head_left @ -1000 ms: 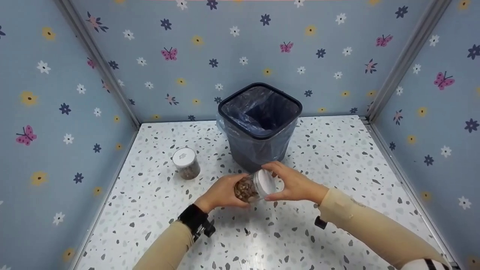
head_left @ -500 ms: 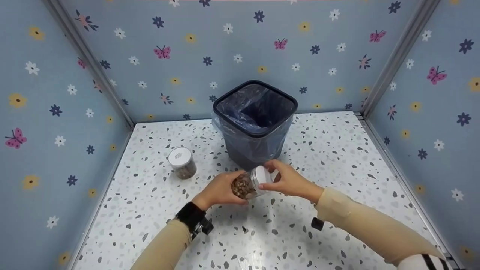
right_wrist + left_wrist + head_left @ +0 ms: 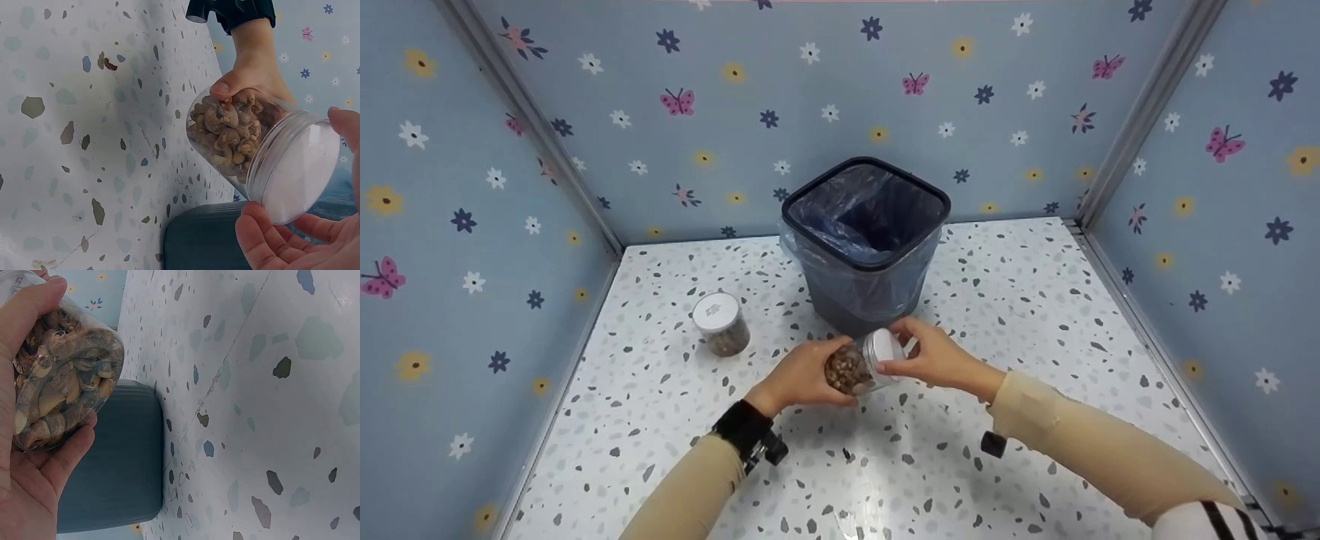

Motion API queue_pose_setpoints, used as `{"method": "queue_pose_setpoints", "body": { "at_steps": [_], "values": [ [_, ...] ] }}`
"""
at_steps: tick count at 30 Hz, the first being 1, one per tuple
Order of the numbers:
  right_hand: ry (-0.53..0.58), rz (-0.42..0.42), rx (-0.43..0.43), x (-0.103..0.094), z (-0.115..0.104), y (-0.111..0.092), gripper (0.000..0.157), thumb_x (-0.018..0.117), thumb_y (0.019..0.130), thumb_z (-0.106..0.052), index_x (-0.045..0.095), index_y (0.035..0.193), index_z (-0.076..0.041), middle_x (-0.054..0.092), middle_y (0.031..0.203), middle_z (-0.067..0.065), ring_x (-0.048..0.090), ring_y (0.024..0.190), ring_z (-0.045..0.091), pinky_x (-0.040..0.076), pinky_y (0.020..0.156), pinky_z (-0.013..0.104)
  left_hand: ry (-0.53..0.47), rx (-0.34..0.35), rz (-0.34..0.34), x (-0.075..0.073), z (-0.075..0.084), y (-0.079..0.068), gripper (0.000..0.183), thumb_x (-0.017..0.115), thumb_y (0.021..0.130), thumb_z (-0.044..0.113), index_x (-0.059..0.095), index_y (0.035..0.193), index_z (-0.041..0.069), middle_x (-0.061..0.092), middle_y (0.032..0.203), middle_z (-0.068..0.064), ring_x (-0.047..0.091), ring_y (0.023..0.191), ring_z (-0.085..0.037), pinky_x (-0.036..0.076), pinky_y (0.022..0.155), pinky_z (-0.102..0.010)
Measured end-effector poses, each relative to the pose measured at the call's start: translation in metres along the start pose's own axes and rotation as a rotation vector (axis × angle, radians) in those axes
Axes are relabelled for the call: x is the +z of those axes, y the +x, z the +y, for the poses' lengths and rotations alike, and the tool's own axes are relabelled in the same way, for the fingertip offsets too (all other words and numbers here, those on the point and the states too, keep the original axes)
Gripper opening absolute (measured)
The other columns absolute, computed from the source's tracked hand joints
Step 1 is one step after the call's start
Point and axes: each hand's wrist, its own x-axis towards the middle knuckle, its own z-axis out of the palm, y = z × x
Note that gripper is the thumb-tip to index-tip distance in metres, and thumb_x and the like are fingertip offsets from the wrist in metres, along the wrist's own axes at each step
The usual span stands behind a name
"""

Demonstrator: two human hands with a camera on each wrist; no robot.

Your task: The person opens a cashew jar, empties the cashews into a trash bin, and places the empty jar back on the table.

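Note:
A clear plastic jar [image 3: 849, 369] with brown, shell-on nuts inside is tilted on its side above the table, its lid end toward the right. My left hand [image 3: 804, 376] grips the jar's body near its base; in the left wrist view the thumb and fingers wrap the bottom [image 3: 67, 377]. My right hand [image 3: 941, 360] holds the white lid [image 3: 301, 174] by its rim, thumb and fingers on opposite sides. The lid sits on the jar's mouth; whether it is screwed tight I cannot tell.
A dark bin [image 3: 859, 296] with a translucent bag liner stands just behind the hands. Another jar [image 3: 721, 326] with a white lid is upright to the left. A small brown scrap [image 3: 110, 64] lies on the speckled table [image 3: 1020, 300]. Patterned walls enclose three sides.
The right fingers have shifted round the lid's rim, its thumb moving upward across the lid. The jar stays in the left hand; the head view has shifted slightly.

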Motion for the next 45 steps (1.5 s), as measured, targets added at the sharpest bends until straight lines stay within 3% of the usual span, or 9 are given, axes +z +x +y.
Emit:
{"method": "queue_pose_setpoints", "body": {
  "at_steps": [7, 11, 14, 21, 29, 45],
  "values": [
    [-0.008, -0.026, -0.042, -0.003, 0.0, 0.0, 0.068, 0.092, 0.086, -0.028, 0.058, 0.14, -0.003, 0.062, 0.125, 0.017, 0.067, 0.082, 0.021, 0.06, 0.055, 0.032, 0.02, 0.009, 0.009, 0.0, -0.001, 0.001, 0.082, 0.101, 0.069, 0.042, 0.066, 0.14, 0.019, 0.078, 0.123, 0.0, 0.073, 0.11, -0.018, 0.061, 0.099, -0.039],
    [-0.054, -0.038, -0.138, -0.004, 0.003, 0.002, 0.075, 0.094, 0.082, -0.023, 0.057, 0.143, 0.002, 0.063, 0.13, 0.02, 0.068, 0.089, 0.025, 0.066, 0.074, 0.043, 0.031, 0.015, 0.012, 0.0, -0.001, 0.001, 0.081, 0.101, 0.07, 0.042, 0.066, 0.139, 0.019, 0.078, 0.122, 0.0, 0.073, 0.109, -0.017, 0.061, 0.098, -0.038],
    [-0.119, -0.05, -0.231, -0.006, 0.005, 0.003, 0.079, 0.094, 0.08, -0.021, 0.056, 0.145, 0.003, 0.063, 0.135, 0.02, 0.068, 0.1, 0.029, 0.064, 0.092, 0.049, 0.038, 0.017, 0.011, 0.001, -0.002, 0.001, 0.08, 0.1, 0.07, 0.042, 0.066, 0.139, 0.019, 0.078, 0.121, 0.001, 0.073, 0.108, -0.015, 0.061, 0.098, -0.036],
    [-0.262, -0.097, -0.412, -0.012, 0.01, 0.004, 0.085, 0.095, 0.079, -0.015, 0.053, 0.151, 0.0, 0.06, 0.15, 0.017, 0.063, 0.13, 0.034, 0.059, 0.107, 0.056, 0.05, 0.034, 0.017, -0.001, -0.001, 0.002, 0.082, 0.1, 0.07, 0.042, 0.066, 0.139, 0.014, 0.078, 0.12, -0.003, 0.073, 0.106, -0.017, 0.062, 0.097, -0.037],
    [-0.385, -0.104, -0.427, -0.011, 0.009, 0.003, 0.089, 0.095, 0.075, -0.01, 0.053, 0.154, -0.008, 0.053, 0.159, 0.018, 0.057, 0.143, 0.04, 0.055, 0.114, 0.057, 0.014, 0.037, 0.015, 0.003, -0.004, 0.0, 0.077, 0.1, 0.07, 0.039, 0.067, 0.135, 0.016, 0.078, 0.117, 0.0, 0.073, 0.103, -0.016, 0.062, 0.094, -0.037],
    [-0.42, -0.104, -0.48, -0.013, 0.008, 0.005, 0.087, 0.093, 0.077, -0.008, 0.054, 0.153, -0.01, 0.054, 0.159, 0.014, 0.057, 0.145, 0.037, 0.054, 0.116, 0.052, 0.015, 0.01, 0.002, 0.001, -0.007, -0.002, 0.078, 0.099, 0.071, 0.045, 0.066, 0.137, 0.019, 0.078, 0.119, 0.001, 0.073, 0.105, -0.016, 0.061, 0.095, -0.037]
  ]
}}
